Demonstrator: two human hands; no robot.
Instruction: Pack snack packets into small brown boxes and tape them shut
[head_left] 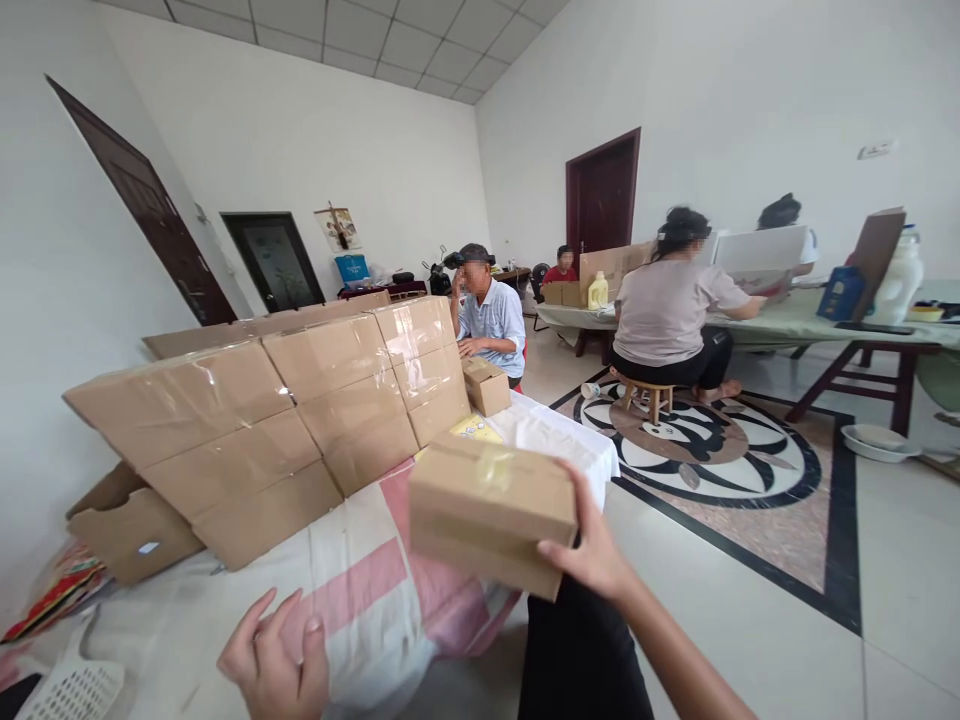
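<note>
My right hand [592,545] grips the right end of a taped cardboard box [480,510], thumb on its near side and fingers around the far side. The box is held tilted near the front edge of the cloth-covered table [360,570]. Over the cloth to the left, my left hand [277,655] is empty, its fingers spread and slightly curled, apart from the box. Behind both hands rises a wall of stacked cardboard boxes [270,430] joined with clear tape.
An open cardboard box [135,525] and a white plastic basket [79,685] are at left. A smaller box [486,387] stands by the wall's right end, near a seated person [491,320]. Another person [671,300] sits on a stool [646,395] at a second table [795,310].
</note>
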